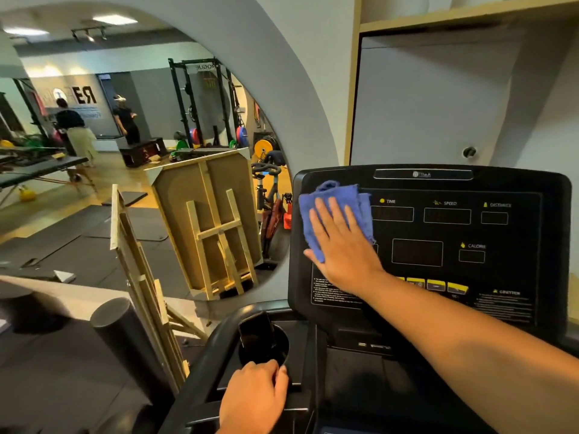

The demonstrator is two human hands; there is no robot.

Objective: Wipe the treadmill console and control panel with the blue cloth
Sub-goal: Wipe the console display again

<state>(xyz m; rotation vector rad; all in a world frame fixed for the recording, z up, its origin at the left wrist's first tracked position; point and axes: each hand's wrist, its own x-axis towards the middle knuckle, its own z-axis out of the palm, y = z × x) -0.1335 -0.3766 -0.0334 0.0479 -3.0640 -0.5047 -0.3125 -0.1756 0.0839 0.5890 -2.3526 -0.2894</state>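
Observation:
The black treadmill console (pixel 438 233) fills the right half of the view, its control panel showing TIME, SPEED, DISTANCE and CALORIE windows. A folded blue cloth (pixel 332 202) lies flat against the panel's upper left corner. My right hand (pixel 341 242) presses on the cloth with the palm flat and fingers spread, the arm reaching in from the lower right. My left hand (pixel 253 396) is curled over the black handlebar frame just below a cup holder (pixel 266 343) that holds a dark phone.
A big round mirror (pixel 141 151) on the left wall reflects the gym, with racks, weight plates and two people. Wooden easels (pixel 216 227) lean by it. A black foam roller (pixel 119 327) stands at lower left. Yellow buttons (pixel 435 285) line the panel's lower part.

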